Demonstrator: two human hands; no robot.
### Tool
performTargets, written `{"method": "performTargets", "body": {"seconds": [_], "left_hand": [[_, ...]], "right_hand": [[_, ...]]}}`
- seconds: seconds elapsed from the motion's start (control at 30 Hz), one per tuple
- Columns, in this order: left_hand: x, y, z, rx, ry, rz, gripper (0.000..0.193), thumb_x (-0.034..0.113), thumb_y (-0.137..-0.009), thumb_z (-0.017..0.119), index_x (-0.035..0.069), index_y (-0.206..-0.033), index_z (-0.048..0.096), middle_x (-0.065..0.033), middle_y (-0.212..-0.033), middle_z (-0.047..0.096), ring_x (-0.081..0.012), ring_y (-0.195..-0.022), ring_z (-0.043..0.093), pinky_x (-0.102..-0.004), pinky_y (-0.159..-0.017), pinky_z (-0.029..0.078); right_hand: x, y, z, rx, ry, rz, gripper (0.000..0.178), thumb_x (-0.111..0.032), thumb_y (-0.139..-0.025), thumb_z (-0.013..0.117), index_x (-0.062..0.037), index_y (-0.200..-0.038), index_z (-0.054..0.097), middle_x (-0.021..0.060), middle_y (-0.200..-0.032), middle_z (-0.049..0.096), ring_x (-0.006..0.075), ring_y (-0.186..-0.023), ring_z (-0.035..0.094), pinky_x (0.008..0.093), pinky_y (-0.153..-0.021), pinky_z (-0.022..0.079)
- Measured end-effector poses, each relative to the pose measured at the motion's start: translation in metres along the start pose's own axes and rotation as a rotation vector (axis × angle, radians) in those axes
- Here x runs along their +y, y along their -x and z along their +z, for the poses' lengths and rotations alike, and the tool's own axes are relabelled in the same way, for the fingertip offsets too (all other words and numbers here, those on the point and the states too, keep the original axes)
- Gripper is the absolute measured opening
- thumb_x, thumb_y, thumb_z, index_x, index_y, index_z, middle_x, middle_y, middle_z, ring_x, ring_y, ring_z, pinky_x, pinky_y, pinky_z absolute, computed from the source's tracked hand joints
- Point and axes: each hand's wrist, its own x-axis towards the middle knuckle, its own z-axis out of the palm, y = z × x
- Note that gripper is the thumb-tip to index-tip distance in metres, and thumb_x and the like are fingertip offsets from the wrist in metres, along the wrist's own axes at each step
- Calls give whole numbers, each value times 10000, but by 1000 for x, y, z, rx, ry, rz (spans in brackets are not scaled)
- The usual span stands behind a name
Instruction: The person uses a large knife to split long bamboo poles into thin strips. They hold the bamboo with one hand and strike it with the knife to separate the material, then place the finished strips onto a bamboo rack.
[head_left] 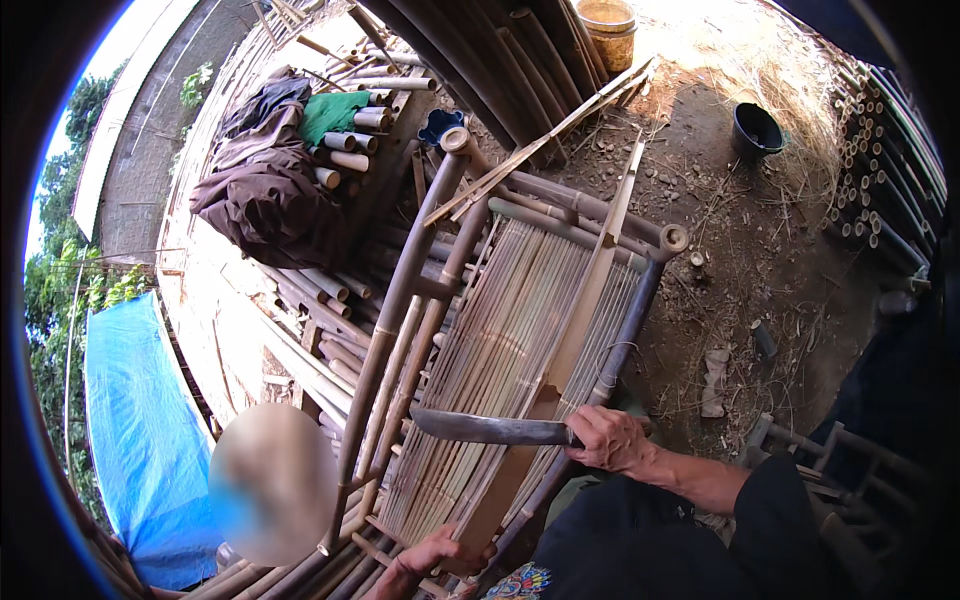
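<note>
bamboo slat (pixel 580 310) in the head view lies over the bamboo bench (pixel 628 325), seemingly already split lengthwise; how much cutting is left cannot be told. its long axis runs from low centre up and rightward, narrower tip far. left hand (pixel 447 550) fingers close round its near end; right hand (pixel 608 437) fingers wrap the machete (pixel 490 427), blade crossing it.

Blue tarp (pixel 140 430) at left; black bucket (pixel 750 132) on dirt ground (pixel 740 245)

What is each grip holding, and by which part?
Right grip: a long knife, by its handle end. Left grip: a flat bamboo strip, near its lower end.
</note>
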Motion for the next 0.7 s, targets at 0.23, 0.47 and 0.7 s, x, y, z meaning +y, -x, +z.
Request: {"method": "performTargets", "body": {"seconds": [0.23, 0.47, 0.7], "left_hand": [[-187, 85, -22, -18, -5, 121, 748, 319, -683, 709, -43, -1289, 460, -73, -1073, 592, -148, -934, 555, -245, -760, 455], [-263, 151, 14, 222, 43, 118, 611, 237, -755, 667, -35, -1275, 497, -53, -958, 589, -129, -833, 551, -247, -678, 447], [-276, 172, 97, 713, 382, 295, 480, 155, -826, 624, -28, -1261, 533, -33, -842, 585, -109, -731, 547, -249, -596, 438]], "right_hand": [[23, 44, 53, 96, 175, 232, 238, -228, -740, 682, -62, -848, 549, 131, -756, 609, 328, -677, 644, 414, -570, 530], [82, 55, 65, 33, 302, 439, 300, -316, -773, 661, -70, -910, 556, 175, -855, 648, 398, -791, 645, 493, -699, 526], [45, 51, 76, -186, 158, 239, 257, -290, -752, 663, -71, -857, 581, 160, -821, 645, 363, -780, 648, 448, -665, 524]]}}
